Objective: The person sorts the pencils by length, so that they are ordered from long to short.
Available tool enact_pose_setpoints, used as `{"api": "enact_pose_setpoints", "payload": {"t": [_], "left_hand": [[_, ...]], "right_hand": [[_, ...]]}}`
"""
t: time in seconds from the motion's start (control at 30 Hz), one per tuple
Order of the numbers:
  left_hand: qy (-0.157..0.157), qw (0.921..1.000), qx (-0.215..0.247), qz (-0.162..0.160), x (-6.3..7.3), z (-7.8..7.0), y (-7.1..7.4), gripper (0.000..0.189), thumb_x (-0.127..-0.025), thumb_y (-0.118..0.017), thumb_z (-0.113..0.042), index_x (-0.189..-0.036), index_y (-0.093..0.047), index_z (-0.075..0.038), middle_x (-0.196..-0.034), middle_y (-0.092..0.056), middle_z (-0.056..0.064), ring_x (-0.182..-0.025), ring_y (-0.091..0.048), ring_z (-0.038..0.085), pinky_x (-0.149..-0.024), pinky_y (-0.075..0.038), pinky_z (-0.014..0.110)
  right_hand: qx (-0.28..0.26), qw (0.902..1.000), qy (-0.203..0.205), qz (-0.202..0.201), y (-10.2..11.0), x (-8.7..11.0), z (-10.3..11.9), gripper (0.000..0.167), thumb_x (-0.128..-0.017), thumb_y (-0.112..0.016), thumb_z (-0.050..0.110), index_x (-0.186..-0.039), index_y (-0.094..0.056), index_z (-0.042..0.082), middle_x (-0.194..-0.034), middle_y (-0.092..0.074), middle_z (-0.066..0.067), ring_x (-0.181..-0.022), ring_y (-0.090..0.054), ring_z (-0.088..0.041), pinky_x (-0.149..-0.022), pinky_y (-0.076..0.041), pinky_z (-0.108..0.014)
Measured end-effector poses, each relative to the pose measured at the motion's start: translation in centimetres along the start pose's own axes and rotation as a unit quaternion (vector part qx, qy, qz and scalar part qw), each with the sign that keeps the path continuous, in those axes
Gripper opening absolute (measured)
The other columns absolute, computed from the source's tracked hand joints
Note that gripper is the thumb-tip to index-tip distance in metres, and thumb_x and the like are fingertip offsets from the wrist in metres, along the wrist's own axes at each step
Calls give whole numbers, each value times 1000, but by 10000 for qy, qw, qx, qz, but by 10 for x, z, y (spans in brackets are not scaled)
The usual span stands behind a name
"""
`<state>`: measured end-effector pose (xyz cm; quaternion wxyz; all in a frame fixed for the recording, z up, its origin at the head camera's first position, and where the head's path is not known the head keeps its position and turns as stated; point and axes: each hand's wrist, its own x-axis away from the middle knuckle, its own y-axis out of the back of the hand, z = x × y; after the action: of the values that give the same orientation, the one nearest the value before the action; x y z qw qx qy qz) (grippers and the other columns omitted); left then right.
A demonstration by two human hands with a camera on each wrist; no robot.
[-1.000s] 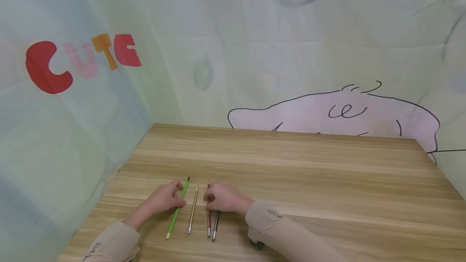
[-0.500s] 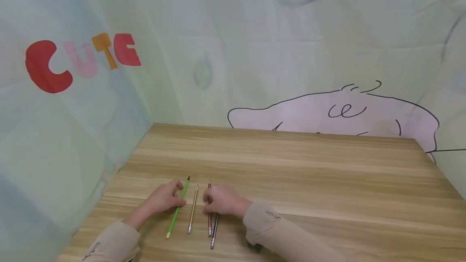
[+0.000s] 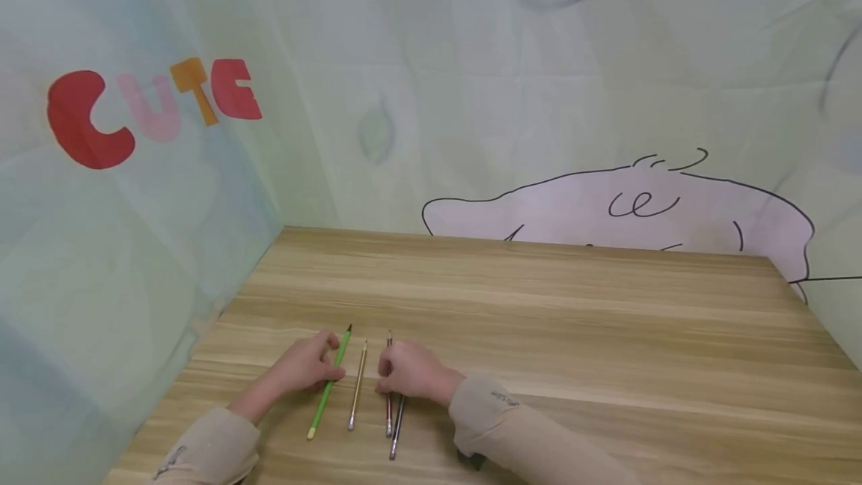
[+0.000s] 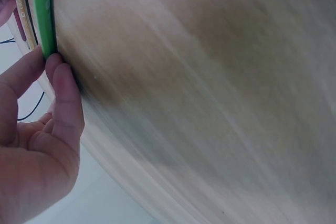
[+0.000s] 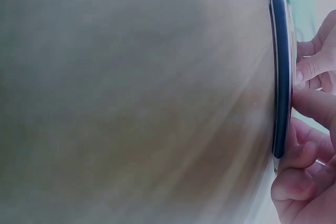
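Observation:
Four-sided spacing aside, several pencils lie side by side on the wooden table [image 3: 579, 343]. My left hand [image 3: 303, 365] pinches the green pencil [image 3: 324, 403] between thumb and fingertips, seen closely in the left wrist view. Just right of it lies a gold pencil [image 3: 358, 389], untouched, its eraser end toward me. My right hand [image 3: 419, 373] pinches a dark red pencil [image 3: 388, 414], partly hidden by the fingers. Beside that, a dark blue pencil [image 5: 282, 77] with a metal ferrule lies under the right hand's fingers; its tip shows near a curled finger in the right wrist view.
Printed cloth walls stand behind the table and at its left, one bearing the word CUTE [image 3: 151, 111]. A small dark object [image 3: 471, 459] shows partly beneath the right sleeve [image 3: 485, 414].
The dark red pencil has shifted slightly right and away from me with the right hand. The dark blue pencil has slid a little toward me. The left hand stays in place.

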<state>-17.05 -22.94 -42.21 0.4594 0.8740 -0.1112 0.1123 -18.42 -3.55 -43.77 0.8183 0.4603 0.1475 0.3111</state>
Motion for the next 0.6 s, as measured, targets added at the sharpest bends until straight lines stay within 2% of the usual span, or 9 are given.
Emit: {"api": "enact_pose_setpoints", "payload": {"t": [0.6], "left_hand": [[-69,9999,-80,-25,0,0,1,40,-74,-68,-12,-107,-47,-2,-59,-54,2,-49,-46,12,-47,-37,24]], "right_hand": [[-76,9994,-203,-254,-1,3,5,13,-67,-72,14,-76,-64,9,-65,-56,6,-55,-44,-2,-51,-36,-13]]}}
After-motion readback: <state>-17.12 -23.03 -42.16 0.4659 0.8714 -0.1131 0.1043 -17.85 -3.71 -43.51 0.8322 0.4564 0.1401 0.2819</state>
